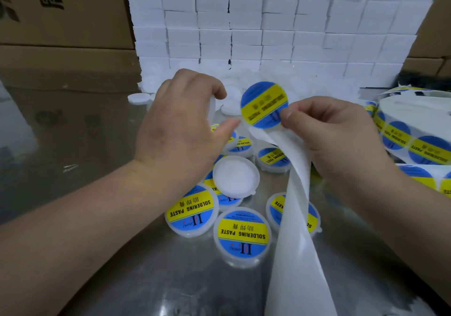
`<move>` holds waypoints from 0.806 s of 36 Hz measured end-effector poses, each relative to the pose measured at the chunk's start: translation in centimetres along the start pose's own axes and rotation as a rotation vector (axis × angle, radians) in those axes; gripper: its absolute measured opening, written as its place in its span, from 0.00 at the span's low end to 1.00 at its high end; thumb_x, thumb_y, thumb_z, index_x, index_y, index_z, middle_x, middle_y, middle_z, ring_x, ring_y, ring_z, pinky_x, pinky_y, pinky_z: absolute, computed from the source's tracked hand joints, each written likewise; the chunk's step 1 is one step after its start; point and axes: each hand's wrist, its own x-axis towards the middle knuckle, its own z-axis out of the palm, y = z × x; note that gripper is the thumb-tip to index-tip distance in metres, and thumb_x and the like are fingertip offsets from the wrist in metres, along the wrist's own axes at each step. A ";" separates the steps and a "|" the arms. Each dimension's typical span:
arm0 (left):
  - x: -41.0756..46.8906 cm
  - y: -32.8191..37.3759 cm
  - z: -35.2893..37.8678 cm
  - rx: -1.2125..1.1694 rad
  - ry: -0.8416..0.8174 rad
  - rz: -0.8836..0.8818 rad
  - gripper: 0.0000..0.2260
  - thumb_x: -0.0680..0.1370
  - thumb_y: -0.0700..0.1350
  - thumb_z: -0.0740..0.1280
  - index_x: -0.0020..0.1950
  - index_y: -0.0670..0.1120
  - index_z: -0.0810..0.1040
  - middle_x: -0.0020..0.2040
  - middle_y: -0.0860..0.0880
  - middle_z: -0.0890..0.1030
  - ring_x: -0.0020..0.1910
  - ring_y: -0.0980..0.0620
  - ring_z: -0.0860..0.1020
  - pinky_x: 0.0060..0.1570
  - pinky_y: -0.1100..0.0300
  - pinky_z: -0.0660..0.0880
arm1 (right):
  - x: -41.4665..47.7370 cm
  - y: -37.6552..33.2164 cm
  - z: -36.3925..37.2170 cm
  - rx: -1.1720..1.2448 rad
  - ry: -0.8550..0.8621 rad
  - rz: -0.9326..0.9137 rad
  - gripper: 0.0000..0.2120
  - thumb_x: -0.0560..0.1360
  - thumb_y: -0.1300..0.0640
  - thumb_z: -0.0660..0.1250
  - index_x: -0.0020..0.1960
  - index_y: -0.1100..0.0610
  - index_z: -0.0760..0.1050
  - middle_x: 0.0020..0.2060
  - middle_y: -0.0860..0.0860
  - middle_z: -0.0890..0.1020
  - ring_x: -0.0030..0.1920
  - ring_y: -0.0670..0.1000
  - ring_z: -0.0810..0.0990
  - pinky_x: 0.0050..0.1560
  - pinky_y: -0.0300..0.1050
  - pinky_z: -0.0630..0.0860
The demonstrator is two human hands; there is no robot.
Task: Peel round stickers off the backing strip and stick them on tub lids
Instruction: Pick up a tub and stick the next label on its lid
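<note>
Head view. Judging the task well under way: counting at least six labelled lids (242,235) lying face up from centre toward 6 o'clock on the metal table (109,279). Noting one bare lid (235,176) resting on top of that cluster, not yet stickered. Spotting a heap of more bare lids (139,98) waiting at 11 to 12 o'clock, in front of the wall of white boxes (268,22). Reckoning plenty left to do, going by the sticker roll (415,130) lying loaded at 3 o'clock.

Holding the left hand (180,130) raised at centre-left, back toward the camera, fingers curled round seemingly another white lid (211,109) held edge-on. Extending the thumb toward 3 o'clock, tip just beside the sticker's lower edge.

Pinching with the right hand (336,139) at centre-right, thumb and fingers closed on the backing strip (297,218), right at the lifting edge of the round sticker (264,105). Keeping that sticker upright at 12 o'clock of the pinch, mostly free of the strip, above the table and between the two hands. Trailing the emptied strip down to 6 o'clock, crossing over one labelled lid. Failing to tell whether the right thumb is touching the sticker as well as the strip.
</note>
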 end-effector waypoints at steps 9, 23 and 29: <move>1.0 0.1 0.3 -0.909 0.041 -0.559 0.09 0.82 0.48 0.54 0.49 0.57 0.73 0.48 0.55 0.79 0.40 0.61 0.80 0.45 0.64 0.77 | 0.1 -0.3 -0.2 0.032 -0.046 -0.016 0.14 0.73 0.61 0.67 0.29 0.52 0.77 0.22 0.44 0.76 0.24 0.41 0.72 0.24 0.31 0.69; 0.6 0.8 -0.3 -1.453 -0.365 -0.639 0.12 0.80 0.48 0.54 0.52 0.50 0.77 0.44 0.46 0.84 0.44 0.48 0.83 0.37 0.57 0.80 | -1.0 0.0 0.2 0.238 -0.516 -0.017 0.06 0.64 0.61 0.72 0.36 0.50 0.84 0.30 0.45 0.83 0.30 0.39 0.79 0.32 0.30 0.73; 0.7 0.8 -0.7 -1.525 -0.437 -0.654 0.16 0.79 0.52 0.52 0.49 0.47 0.77 0.44 0.43 0.84 0.43 0.47 0.82 0.37 0.58 0.79 | -0.6 0.3 0.1 0.135 -0.512 -0.026 0.12 0.63 0.61 0.67 0.36 0.45 0.84 0.25 0.46 0.76 0.28 0.41 0.74 0.31 0.32 0.72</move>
